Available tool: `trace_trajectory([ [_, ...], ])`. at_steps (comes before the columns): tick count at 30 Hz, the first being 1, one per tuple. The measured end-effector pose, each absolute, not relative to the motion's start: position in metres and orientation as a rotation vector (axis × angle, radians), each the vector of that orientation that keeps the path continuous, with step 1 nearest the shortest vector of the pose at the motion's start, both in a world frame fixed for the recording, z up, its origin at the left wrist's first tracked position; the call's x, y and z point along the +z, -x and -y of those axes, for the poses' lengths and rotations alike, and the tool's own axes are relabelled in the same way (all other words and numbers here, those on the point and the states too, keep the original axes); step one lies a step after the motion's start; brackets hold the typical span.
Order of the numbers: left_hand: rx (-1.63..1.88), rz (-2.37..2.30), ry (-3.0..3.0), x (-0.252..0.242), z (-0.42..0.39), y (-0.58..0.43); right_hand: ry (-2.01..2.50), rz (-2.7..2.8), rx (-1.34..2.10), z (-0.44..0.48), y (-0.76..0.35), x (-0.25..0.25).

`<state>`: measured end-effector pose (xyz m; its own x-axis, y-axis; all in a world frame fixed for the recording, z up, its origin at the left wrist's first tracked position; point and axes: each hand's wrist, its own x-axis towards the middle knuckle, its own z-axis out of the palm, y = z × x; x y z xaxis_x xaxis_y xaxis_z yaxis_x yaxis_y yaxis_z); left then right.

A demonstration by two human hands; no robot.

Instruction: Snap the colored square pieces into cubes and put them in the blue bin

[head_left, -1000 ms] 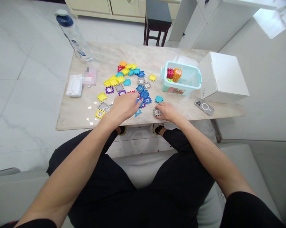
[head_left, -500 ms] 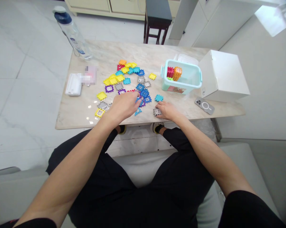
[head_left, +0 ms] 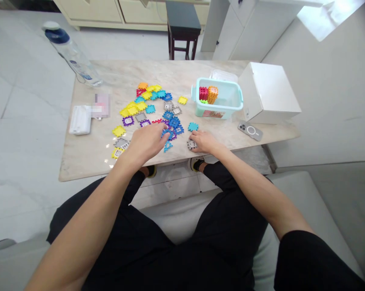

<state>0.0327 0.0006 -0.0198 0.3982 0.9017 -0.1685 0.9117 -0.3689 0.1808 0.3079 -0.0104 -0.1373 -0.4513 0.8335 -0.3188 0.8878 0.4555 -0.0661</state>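
– Starting near, mint bin (head_left: 231, 112) as datum. First entry?

– Right hand (head_left: 204, 141): near side of the bin, below its left end; thumb and fingers narrowed on a gray tile stack (head_left: 192, 144).

– The other?

– Left hand (head_left: 146, 139): farther from the bin, to its left. Half-curled, fingertips and thumb over the blue tiles (head_left: 174, 122); cannot tell whether one is gripped.

– Relation that matters?

– Judgement: the gap between the hands. Blue tiles lie within it, left of the bin and toward us, nearest the left fingertips; gray stack closes its right end. Pieces roughly square, no useful long axis. The bin's runs left to right.

– Next out?

– Cyan tile (head_left: 193, 127) just past the right fingers, short of the bin. Yellow tiles (head_left: 132, 108) well left of the bin; phone (head_left: 250, 131) near side, right; white box (head_left: 273, 93) just right.

– Surface and room?

– Marble-patterned surface (head_left: 79, 161) under the bin. Bottle (head_left: 75, 60) well left of the bin; stool (head_left: 182, 24) and cabinet (head_left: 94, 14) beyond it.
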Motion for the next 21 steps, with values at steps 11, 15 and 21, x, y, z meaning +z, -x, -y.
trace_trajectory([
  [11,-0.111,-1.626,-2.384,-0.016,-0.005,-0.031,-1.516,-2.518,-0.34,0.013,-0.309,-0.137],
  [15,0.009,-1.716,-2.316,-0.007,-0.011,-0.026,-1.536,-2.559,-0.426,0.007,-0.31,-0.136],
  [21,0.314,-1.785,-2.242,0.014,-0.015,-0.013,-1.489,-2.643,-0.65,-0.014,-0.294,-0.122],
])
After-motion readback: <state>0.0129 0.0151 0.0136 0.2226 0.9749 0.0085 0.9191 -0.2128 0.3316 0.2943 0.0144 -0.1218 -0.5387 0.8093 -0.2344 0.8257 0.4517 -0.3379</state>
